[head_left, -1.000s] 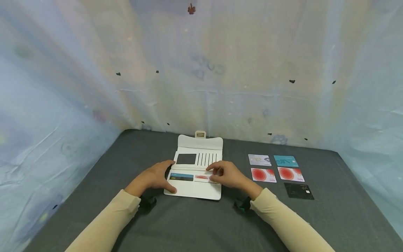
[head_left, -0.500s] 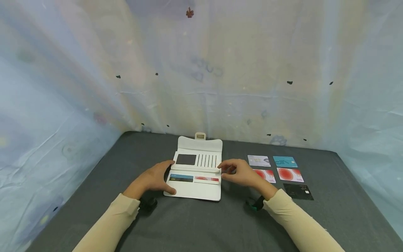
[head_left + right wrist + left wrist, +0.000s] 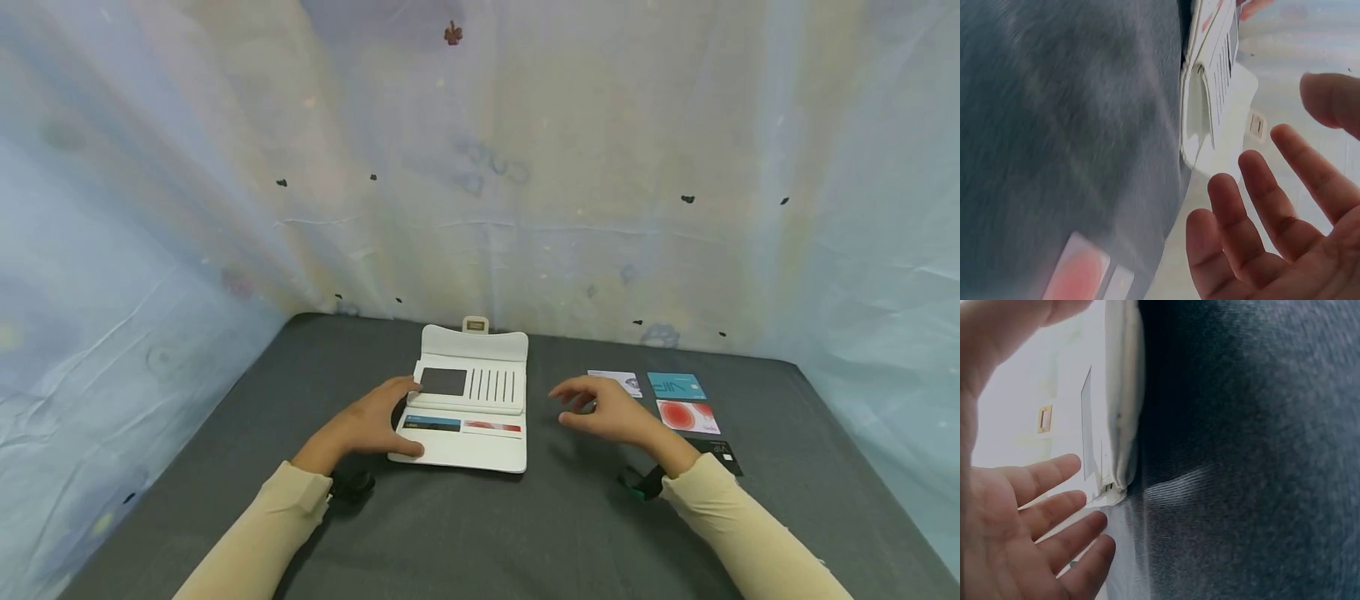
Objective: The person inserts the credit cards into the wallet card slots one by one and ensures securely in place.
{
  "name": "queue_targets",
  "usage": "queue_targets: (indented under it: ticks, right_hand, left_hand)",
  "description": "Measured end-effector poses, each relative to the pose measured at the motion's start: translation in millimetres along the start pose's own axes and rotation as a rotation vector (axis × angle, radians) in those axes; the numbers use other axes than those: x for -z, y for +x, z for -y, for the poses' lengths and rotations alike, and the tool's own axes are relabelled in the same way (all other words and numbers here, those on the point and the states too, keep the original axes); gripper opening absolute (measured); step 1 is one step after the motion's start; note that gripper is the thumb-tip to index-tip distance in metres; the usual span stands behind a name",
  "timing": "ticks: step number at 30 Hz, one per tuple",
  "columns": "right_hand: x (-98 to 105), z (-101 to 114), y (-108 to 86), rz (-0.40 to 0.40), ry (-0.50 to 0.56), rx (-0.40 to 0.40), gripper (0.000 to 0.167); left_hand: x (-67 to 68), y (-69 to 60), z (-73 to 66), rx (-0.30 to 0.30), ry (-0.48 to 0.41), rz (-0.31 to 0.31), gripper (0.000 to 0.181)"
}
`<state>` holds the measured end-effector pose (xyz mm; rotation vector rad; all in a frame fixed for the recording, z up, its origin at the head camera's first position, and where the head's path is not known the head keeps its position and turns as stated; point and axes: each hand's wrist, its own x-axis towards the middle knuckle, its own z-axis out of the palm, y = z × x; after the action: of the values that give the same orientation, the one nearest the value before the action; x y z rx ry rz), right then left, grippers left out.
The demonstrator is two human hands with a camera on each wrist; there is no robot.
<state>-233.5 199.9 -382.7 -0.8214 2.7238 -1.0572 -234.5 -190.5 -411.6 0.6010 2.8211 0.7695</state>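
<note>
"Spanning the left edge of an unfolded white wallet (image 3: 465,405) on the grey table (image 3: 465,533), with left hand (image 3: 366,421) spread!"
"And with right hand (image 3: 606,408)?"
"Hovering, loosely bent, near the cards (image 3: 687,417)!"

The right hand (image 3: 611,410) has left the red-and-white card (image 3: 491,428) in the white wallet (image 3: 457,452) and now hovers over the tabletop (image 3: 465,533), right of the wallet. From the head view it now hides the left red-circled card (image 3: 1075,275) and partly covers the silver card (image 3: 622,380).
</note>
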Motion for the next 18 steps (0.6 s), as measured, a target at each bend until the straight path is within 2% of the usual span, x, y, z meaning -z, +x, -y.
queue_targets:
  ticks: [6, 14, 18]
  right_hand:
    - [16.1, -9.1, -12.8, -0.02, -0.043, -0.035, 0.032]
    - [36.6, -28.1, -28.9, -0.03, -0.111, -0.028, 0.032]
    - [41.9, -36.5, -35.8, -0.024, -0.135, -0.067, 0.033]
  left_hand:
    - [-2.2, 2.1, 0.9, -0.018, -0.023, 0.0, 0.101]
    - [-2.9, 4.3, 0.2, -0.013, -0.058, 0.015, 0.101]
    - [-4.2, 4.8, 0.3, -0.013, -0.067, 0.025, 0.101]
